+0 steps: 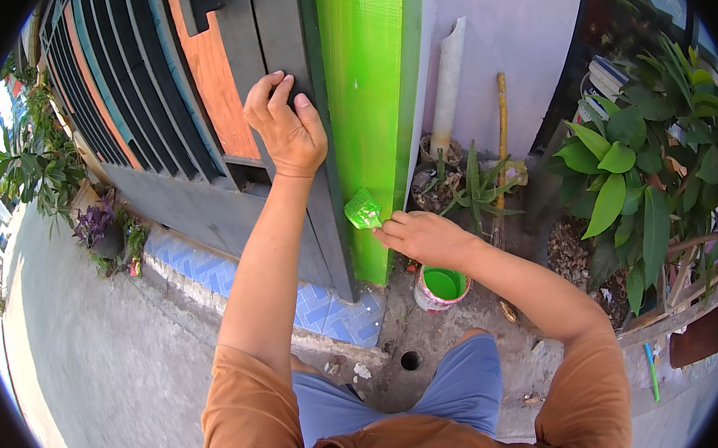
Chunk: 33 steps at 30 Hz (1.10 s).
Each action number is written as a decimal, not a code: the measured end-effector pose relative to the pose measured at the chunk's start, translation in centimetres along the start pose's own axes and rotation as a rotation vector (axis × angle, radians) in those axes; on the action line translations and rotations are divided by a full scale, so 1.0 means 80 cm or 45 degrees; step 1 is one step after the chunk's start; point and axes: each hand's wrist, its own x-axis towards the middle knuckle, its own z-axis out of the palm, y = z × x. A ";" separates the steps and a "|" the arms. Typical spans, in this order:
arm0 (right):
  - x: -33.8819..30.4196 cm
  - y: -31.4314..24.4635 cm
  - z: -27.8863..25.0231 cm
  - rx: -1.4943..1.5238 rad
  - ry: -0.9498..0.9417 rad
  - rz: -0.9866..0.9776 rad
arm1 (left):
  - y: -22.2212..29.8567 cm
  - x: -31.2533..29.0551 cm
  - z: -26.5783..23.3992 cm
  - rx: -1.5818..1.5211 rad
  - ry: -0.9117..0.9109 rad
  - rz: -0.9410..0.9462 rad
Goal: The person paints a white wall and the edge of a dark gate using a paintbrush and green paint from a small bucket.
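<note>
Daylight is bright, with strong edge distortion.

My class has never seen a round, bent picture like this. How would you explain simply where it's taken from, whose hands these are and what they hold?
No machine here: these are one person's bare hands, seen by a wide fisheye camera on their head, looking down. That lens bends straight edges. The left hand appears to rest on the dark frame of a metal gate. The right hand holds a green-coated paint applicator, probably a brush, against a bright green pillar. Below, a pail of green paint stands on the concrete ground, beside a blue-tiled step.
</note>
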 end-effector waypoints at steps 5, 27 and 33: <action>0.023 0.017 -0.037 0.409 0.309 0.400 | 0.004 0.000 -0.002 0.038 -0.026 0.015; 0.098 0.059 -0.090 0.567 1.289 0.587 | -0.004 -0.003 0.006 0.083 0.014 0.124; 0.036 -0.015 0.104 0.775 0.861 0.848 | -0.016 -0.003 0.008 0.117 0.031 0.174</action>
